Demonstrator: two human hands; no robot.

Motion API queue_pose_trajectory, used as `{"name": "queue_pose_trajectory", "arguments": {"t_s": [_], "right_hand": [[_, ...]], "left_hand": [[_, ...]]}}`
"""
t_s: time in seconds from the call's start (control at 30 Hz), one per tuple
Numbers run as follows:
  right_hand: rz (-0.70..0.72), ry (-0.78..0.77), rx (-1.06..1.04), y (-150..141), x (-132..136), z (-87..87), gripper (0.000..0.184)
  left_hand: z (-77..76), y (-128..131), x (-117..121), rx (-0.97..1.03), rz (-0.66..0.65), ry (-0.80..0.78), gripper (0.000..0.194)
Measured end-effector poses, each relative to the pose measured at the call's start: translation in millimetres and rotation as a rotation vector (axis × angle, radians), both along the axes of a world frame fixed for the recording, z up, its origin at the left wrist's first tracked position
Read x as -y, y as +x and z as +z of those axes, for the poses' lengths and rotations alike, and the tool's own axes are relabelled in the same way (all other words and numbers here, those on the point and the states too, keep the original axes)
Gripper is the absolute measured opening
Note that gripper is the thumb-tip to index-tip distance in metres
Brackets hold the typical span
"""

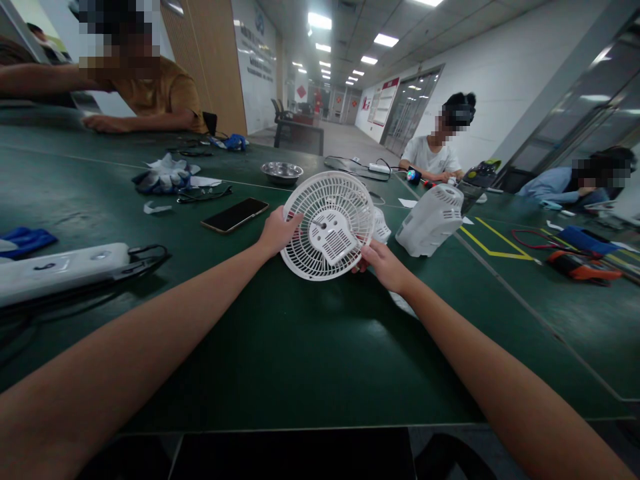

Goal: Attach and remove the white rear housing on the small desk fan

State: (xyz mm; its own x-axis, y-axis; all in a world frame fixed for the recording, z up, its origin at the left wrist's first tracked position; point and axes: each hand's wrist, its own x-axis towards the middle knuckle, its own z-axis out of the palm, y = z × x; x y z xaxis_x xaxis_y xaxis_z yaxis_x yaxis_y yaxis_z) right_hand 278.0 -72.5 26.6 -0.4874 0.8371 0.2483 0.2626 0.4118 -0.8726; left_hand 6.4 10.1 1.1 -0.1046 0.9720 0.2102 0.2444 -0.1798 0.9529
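Observation:
A round white fan grille point(331, 235) with a slotted centre plate stands tilted up above the green table, facing me. My left hand point(279, 232) grips its left rim, thumb on the near side. At the lower right rim my right hand point(383, 264) is closed on the same grille, its fingers partly hidden behind it. Behind the grille's right edge shows part of another white piece, whose kind I cannot make out. To the right of my right hand stands a white plastic housing point(431, 220).
A phone point(235, 215), a metal bowl point(282, 173) and gloves point(163, 175) lie beyond my left hand. A white power strip point(65, 270) with cables is at the left. Yellow tape point(500, 253) and an orange-black tool point(583, 267) are at the right. Other people sit around the table.

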Motion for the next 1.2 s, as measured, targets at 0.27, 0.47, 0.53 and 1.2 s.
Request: {"name": "queue_pose_trajectory", "arguments": {"t_s": [0.27, 0.47, 0.53, 1.2], "right_hand": [[-0.015, 0.012, 0.008, 0, 0, -1.0, 0.055], [-0.016, 0.005, 0.008, 0, 0, -0.8, 0.055], [-0.018, 0.005, 0.009, 0, 0, -0.6, 0.055], [-0.018, 0.023, 0.014, 1, -1, -1.5, 0.055]], "left_hand": [[-0.9, 1, -2, -0.041, 0.029, 0.034, 0.020], [4.1, 1, 4, -0.033, 0.017, 0.010, 0.020], [3.6, 1, 4, -0.028, 0.021, 0.007, 0.019], [-6.3, -2, -8, -0.061, 0.065, 0.060, 0.020]]}}
